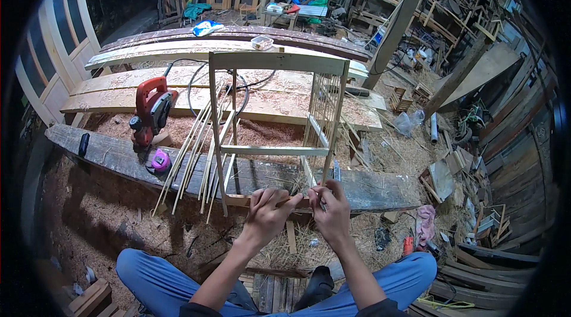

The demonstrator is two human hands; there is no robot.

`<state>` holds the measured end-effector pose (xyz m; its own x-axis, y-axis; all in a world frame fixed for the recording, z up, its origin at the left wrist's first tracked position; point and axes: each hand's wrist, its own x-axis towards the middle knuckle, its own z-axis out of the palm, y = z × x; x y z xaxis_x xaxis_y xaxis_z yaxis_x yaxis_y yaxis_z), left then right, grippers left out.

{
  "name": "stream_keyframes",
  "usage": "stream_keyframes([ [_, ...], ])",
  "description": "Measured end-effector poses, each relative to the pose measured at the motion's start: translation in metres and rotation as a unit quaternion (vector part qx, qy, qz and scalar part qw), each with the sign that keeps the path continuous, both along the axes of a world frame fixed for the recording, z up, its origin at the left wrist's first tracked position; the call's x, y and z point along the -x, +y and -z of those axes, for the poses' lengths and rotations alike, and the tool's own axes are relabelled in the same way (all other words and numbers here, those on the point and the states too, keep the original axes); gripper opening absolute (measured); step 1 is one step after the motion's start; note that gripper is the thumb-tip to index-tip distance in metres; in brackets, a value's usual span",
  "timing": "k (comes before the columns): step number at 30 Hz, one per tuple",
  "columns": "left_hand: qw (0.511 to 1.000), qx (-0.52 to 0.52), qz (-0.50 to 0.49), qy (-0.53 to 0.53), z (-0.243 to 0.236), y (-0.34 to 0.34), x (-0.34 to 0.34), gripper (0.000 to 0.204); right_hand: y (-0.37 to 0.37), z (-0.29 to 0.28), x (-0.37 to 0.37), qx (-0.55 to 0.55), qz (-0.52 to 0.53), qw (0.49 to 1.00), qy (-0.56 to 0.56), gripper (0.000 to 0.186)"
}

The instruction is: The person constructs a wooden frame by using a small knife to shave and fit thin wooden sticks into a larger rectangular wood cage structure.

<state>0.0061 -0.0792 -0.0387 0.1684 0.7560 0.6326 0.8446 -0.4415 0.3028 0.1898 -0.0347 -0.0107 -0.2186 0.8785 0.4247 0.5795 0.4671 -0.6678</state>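
An open wooden frame [279,63] stands upright in front of me, with a crossbar [273,150] and a row of thin rods [315,105] along its right side. My left hand [267,213] is closed around its bottom rail [238,200], thumb pointing right. Close beside it, my right hand [330,210] has its fingers pinched at the frame's lower right corner. Anything small between those fingertips is hidden. Loose thin wooden sticks [191,156] lean just left of the frame, across a dark plank bench [380,191].
A red power planer [157,108] and a pink tape measure [159,161] rest left on the bench. Shaving-covered boards [119,82] lie beyond, carrying a clear plastic container [262,42]. A post [397,25] rises behind right. Wood scraps [443,177] litter the right side.
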Motion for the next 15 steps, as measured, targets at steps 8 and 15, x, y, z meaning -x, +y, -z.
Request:
stream_keyframes([
  [8, 0.999, -0.024, -0.023, -0.02, 0.01, 0.001, 0.0, 0.042, 0.001, 0.005, 0.009, -0.037, 0.014, 0.999, -0.02, 0.013],
  [15, 0.998, -0.04, -0.017, -0.038, 0.016, 0.0, 0.001, 0.042, -0.001, 0.016, 0.013, -0.081, 0.025, 0.996, -0.003, 0.009],
])
